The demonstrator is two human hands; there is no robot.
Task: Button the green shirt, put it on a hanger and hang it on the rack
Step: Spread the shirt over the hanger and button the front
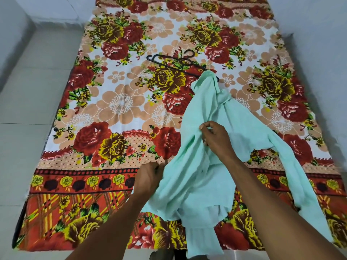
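Observation:
The pale green shirt point(202, 184) lies crumpled on the near half of the bed, one sleeve trailing to the right and one end reaching up over the hanger. My left hand point(150, 177) grips the shirt's left edge, fingers partly hidden under the cloth. My right hand point(216, 137) pinches a fold of the shirt near its middle and lifts it slightly. A black plastic hanger point(169, 62) lies flat on the bed beyond the shirt, its right end covered by the green cloth.
A bed with a floral sheet point(116, 102) in red, yellow and peach fills the view. Pale tiled floor point(28, 109) runs along the left side, and a white wall point(319, 44) stands at the right. No rack is in view.

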